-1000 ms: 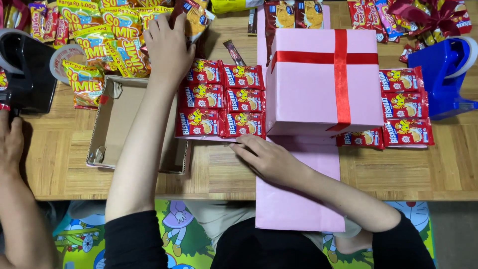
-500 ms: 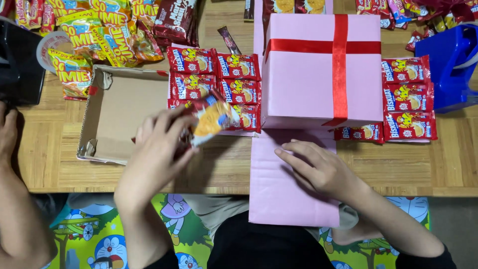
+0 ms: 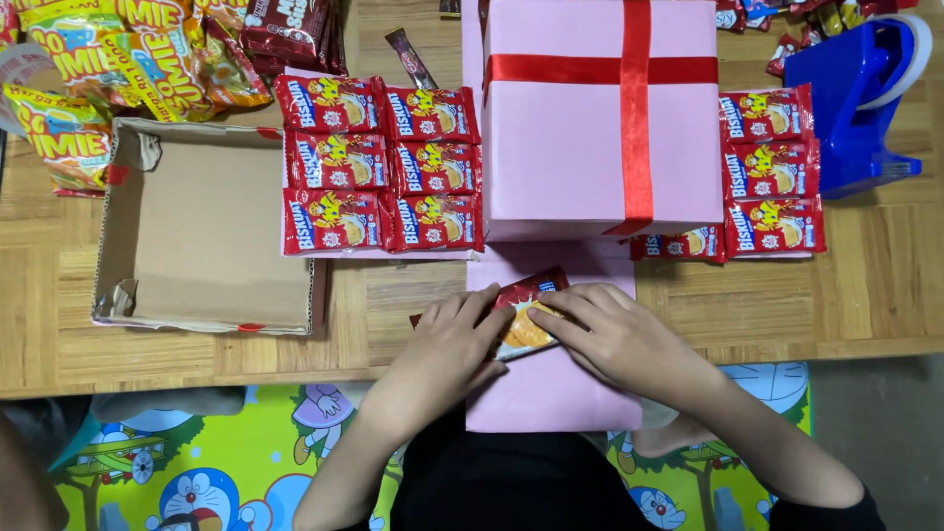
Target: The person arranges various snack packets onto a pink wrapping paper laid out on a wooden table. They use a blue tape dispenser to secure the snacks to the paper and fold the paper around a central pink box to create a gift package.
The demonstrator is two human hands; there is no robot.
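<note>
Biscuit packet [image 3: 526, 315] is lying between my hands on the pink paper sheet [image 3: 551, 393], just below the pink gift box [image 3: 580, 147]. My left hand [image 3: 442, 349] and right hand [image 3: 615, 334] are both pinching it with curled fingers. Half a second ago only the left was carrying it, beside the cardboard tray [image 3: 211, 226].
</note>
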